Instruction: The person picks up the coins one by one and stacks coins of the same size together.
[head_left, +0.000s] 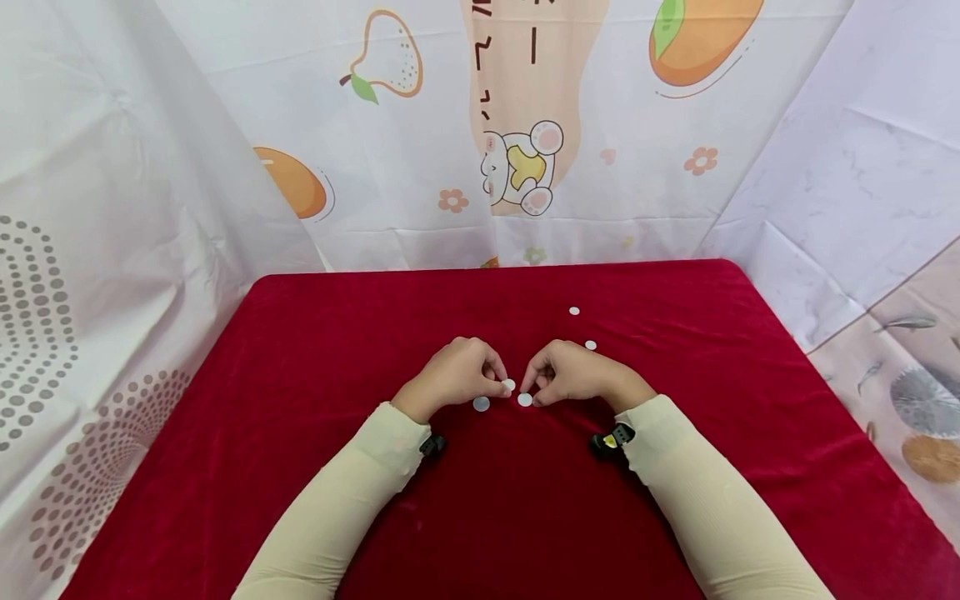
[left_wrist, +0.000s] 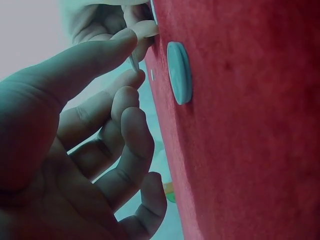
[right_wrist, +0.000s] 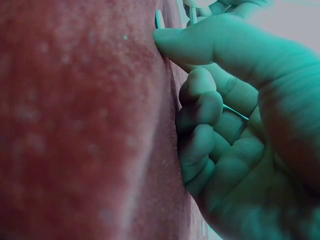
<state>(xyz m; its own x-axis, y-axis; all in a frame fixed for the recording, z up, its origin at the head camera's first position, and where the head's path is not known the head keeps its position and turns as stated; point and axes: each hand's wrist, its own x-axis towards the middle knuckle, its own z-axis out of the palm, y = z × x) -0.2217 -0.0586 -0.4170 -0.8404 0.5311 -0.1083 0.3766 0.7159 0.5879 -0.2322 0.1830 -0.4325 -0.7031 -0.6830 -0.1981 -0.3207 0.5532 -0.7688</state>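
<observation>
My left hand pinches a small white disc between thumb and forefinger; in the left wrist view the held disc is edge-on. Just below that hand, a greyish-white disc rests on the red cloth; its side shows a line, like two layers. At my right hand, the curled forefinger and thumb tips are at the edges of another white disc on the cloth. From the right wrist, the thumb touches or nearly touches this disc, and the forefinger tip is hidden.
Two more white discs lie beyond the right hand, one close to its back and one farther off. A red velvet cloth covers the table. Behind hangs a printed curtain.
</observation>
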